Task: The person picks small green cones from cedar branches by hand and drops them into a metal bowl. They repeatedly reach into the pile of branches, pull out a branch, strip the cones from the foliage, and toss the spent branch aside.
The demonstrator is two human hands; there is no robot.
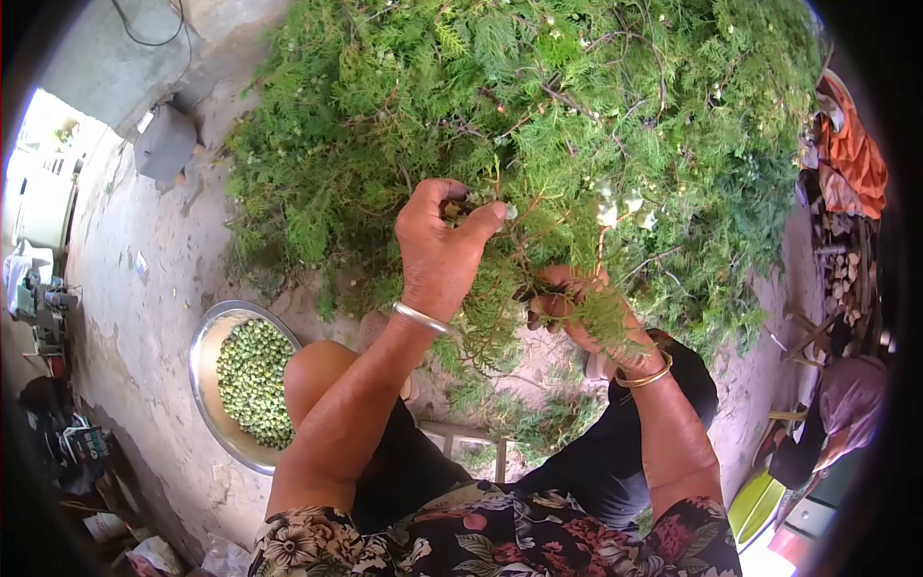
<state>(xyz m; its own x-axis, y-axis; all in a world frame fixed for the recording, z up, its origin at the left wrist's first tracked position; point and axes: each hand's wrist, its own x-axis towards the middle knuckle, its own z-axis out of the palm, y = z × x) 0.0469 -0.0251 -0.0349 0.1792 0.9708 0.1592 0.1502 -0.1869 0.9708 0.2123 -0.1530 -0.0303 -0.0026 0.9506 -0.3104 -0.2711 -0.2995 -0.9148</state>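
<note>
My left hand (pixel 444 238) is closed, thumb and fingers pinched around a small pale green cone at a twig tip. My right hand (pixel 575 306) wraps round the stem of a green sprig (pixel 495 313), partly hidden by its leaves. Both hands are in front of a large heap of leafy evergreen branches (pixel 404 135). Small pale cones (pixel 615 211) show on a twig above my right hand. Left of my knee, a metal basin (pixel 200 370) holds many small green cones (pixel 255 385).
A grey object (pixel 165 144) stands on the floor (pixel 139 317) at upper left. Orange cloth (pixel 851 159) hangs above stacked firewood (pixel 843 279) at right. A green basin (pixel 753 505) is at lower right, and assorted items line the left edge. Loose sprigs (pixel 543 423) lie between my legs.
</note>
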